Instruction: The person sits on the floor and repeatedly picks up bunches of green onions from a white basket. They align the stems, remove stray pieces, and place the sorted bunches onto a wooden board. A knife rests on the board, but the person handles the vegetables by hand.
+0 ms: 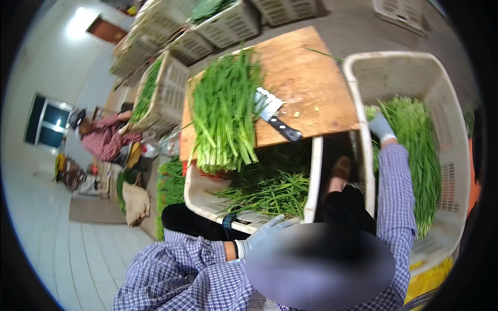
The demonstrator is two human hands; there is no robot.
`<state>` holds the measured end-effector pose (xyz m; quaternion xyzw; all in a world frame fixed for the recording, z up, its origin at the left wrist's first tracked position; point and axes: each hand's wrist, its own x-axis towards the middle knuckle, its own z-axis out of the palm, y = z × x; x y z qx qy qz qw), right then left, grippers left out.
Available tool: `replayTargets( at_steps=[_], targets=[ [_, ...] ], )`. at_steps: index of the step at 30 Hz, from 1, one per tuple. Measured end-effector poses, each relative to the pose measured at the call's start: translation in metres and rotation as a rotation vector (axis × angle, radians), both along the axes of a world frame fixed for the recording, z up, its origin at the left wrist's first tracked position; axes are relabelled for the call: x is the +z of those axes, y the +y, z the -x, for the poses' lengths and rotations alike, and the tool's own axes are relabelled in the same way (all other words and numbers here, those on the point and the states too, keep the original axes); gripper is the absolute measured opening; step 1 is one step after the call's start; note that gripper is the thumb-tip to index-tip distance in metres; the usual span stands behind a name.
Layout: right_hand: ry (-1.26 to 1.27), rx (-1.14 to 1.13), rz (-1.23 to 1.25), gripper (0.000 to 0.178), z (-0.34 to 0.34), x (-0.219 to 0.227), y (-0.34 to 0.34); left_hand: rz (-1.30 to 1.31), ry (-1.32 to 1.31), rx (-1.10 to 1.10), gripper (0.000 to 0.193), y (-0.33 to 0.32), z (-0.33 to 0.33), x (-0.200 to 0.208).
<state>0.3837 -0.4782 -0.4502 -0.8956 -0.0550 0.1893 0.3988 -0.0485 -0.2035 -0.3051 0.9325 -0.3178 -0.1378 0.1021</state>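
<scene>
My right hand (382, 128), in a pale glove, reaches into the white crate (358, 67) on the right. It touches long green chives (415, 140) lying there; its fingers are mostly hidden and blurred. My left hand (264, 236), gloved too, rests near the rim of the nearer white crate (313, 181). Its fingers are stretched out and hold nothing. Across that crate lies a wooden board (295, 67) with a thick bunch of chives (223, 109) on its left part. A cleaver (275, 113) with a black handle lies beside the bunch, with small cut bits near it.
Loose green leaves (280, 194) fill the crate under the board. More white crates (228, 26) with greens stand at the back. A person in a red checked shirt (106, 137) sits at the left beside a crate. A yellow bag (430, 280) lies at the lower right.
</scene>
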Motion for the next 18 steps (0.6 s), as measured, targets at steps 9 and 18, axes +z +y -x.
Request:
replayTargets(
  at_steps=[9, 18],
  targets=[
    [-0.070, -0.162, -0.460, 0.092, 0.055, 0.090, -0.061, 0.515, 0.348, 0.289, 0.069, -0.016, -0.067, 0.071],
    [-0.270, -0.108, -0.671, 0.094, 0.128, 0.174, -0.083, 0.691, -0.058, 0.487, 0.058, -0.167, -0.274, 0.029]
  ],
)
